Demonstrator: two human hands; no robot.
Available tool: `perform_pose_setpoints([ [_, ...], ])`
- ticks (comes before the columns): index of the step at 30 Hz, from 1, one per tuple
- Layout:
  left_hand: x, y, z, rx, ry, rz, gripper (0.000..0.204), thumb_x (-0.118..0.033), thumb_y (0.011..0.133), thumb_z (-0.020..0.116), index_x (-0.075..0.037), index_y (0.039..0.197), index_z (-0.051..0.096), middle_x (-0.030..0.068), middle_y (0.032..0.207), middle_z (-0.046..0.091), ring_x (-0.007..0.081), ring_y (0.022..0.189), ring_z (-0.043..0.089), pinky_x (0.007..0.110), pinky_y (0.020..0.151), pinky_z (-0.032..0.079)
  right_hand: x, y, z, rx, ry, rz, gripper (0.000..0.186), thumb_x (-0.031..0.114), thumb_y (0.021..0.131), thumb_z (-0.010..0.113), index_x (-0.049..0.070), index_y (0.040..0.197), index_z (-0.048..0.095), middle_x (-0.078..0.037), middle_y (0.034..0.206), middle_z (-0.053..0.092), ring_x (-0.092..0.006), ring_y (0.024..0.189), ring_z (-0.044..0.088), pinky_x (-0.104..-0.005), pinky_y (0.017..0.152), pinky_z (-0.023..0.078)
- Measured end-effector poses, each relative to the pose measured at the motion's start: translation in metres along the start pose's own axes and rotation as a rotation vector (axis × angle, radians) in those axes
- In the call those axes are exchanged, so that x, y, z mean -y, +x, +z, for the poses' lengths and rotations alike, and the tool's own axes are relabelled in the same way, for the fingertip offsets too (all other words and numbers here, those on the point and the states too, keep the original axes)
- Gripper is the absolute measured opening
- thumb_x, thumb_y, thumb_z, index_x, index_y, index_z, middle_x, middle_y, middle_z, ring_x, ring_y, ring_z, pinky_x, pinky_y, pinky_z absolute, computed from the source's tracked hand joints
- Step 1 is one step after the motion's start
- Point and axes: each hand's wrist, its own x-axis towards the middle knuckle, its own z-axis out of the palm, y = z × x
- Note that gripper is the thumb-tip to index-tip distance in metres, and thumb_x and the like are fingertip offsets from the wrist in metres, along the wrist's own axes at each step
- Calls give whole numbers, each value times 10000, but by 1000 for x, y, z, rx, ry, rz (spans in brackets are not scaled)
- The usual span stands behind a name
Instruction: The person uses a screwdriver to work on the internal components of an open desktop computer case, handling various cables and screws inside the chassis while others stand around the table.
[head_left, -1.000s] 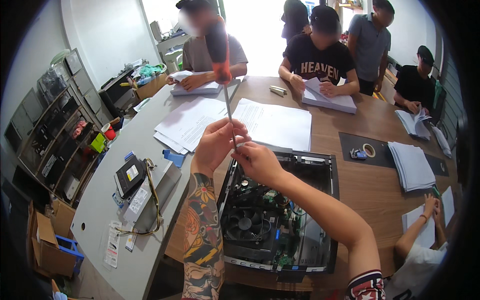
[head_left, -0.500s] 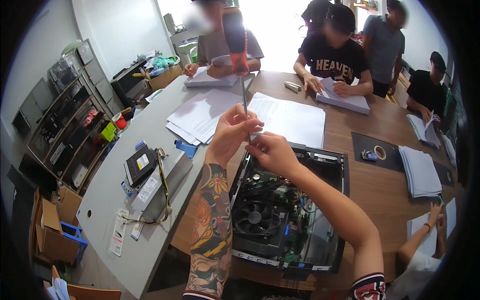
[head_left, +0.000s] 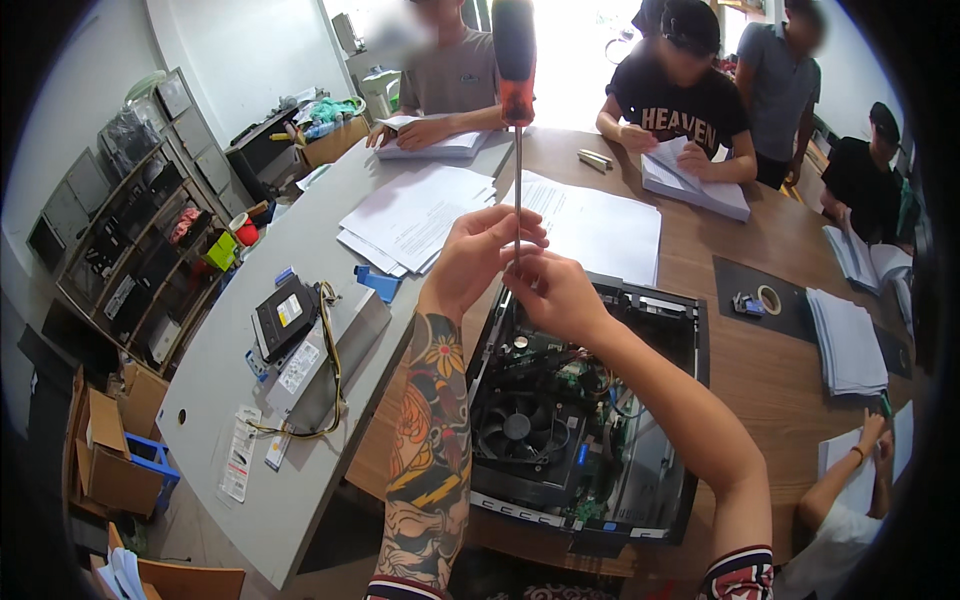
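I hold the screwdriver (head_left: 518, 165) upright over the open computer case (head_left: 704, 365), handle (head_left: 515, 60) up and tip down. My left hand (head_left: 482, 247) is curled lightly at the shaft, and the thumb and fingers of my right hand (head_left: 552, 291) are pinched together at its lower end; whether a small part sits there too, I cannot tell.

I judge it light but top-heavy, since the thick handle stands above both grips. The shaft looks like smooth, rigid round metal, likely to turn easily between fingertips and perhaps to slip. The black and orange handle looks moulded, probably plastic or rubber, and should give the surest hold for twisting.

Below, the case is a stiff, dark, shallow box on the brown wood-grain surface (head_left: 740, 240). I expect it to be fairly heavy, best taken by its opposite outer rims, away from the thin blades of the black fan (head_left: 517, 427) and the green circuit board (head_left: 583, 381), which look fragile. On the matt grey surface (head_left: 255, 300) to my left lies a hard silvery metal box (head_left: 345, 330) with bendy, thin cables (head_left: 337, 385).
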Motion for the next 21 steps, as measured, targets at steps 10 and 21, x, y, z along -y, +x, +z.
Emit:
perform_pose_setpoints([
  [10,-1,3,2,-62,116,76,166,-98,863,729,-66,832,569,58,913,618,197,921,626,392,894,503,-1,0,-1,0,-57,-24,229,208,832,690,0,926,677,-127,786,645,-270,703,633,-382,679,495],
  [21,-3,2,0,38,-71,-9,125,-134,918,664,-25,975,642,112,966,643,258,999,635,430,935,489,3,0,-1,42,-40,-4,209,196,837,679,-4,811,628,-137,731,635,-274,682,636,-389,655,496],
])
